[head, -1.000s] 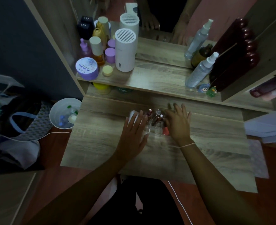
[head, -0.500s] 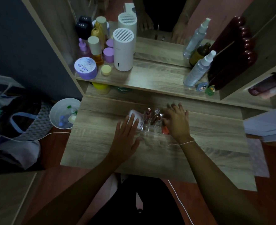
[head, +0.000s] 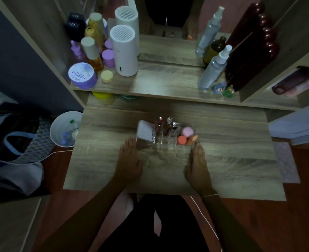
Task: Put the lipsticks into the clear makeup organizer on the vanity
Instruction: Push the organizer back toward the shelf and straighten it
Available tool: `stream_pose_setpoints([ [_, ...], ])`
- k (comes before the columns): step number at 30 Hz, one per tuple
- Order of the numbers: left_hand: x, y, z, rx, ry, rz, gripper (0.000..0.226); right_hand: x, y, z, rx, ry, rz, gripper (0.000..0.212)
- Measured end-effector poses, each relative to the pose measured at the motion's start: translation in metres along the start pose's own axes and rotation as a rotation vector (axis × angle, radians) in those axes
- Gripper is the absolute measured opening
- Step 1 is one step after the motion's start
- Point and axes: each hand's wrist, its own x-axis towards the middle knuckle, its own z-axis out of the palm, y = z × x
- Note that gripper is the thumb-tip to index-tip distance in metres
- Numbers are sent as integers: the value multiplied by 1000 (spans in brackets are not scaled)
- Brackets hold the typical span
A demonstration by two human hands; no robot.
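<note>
The clear makeup organizer (head: 165, 141) stands on the wooden vanity top (head: 231, 160). Three lipsticks (head: 167, 125) stand upright in its back slots. A white tube (head: 146, 132) fills its left side; a pink sponge (head: 187, 131) and orange sponges (head: 182, 140) sit in its right compartment. My left hand (head: 130, 160) lies flat on the wood, fingertips near the organizer's front left corner. My right hand (head: 198, 164) lies flat too, fingertips by the front right corner. Neither hand holds anything.
A raised shelf (head: 159, 84) behind carries a white cylindrical device (head: 123, 51), purple jars (head: 83, 75), bottles and spray bottles (head: 212, 69) before a mirror. A white bin (head: 63, 129) and bags (head: 14, 142) sit on the floor to the left.
Both hands have drawn back from the sides of the organizer toward me and now rest flat on the wood in front of it. The sponges on the right are uncovered.
</note>
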Motion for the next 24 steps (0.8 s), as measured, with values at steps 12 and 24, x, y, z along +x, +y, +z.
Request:
stream_pose_setpoints([
  [12, 1, 0, 4, 12, -22, -26, 88, 3, 0, -1, -81, -22, -23, 74],
  [24, -1, -1, 12, 164, -42, 36, 84, 0, 0, 8, -318, -6, 16, 71],
])
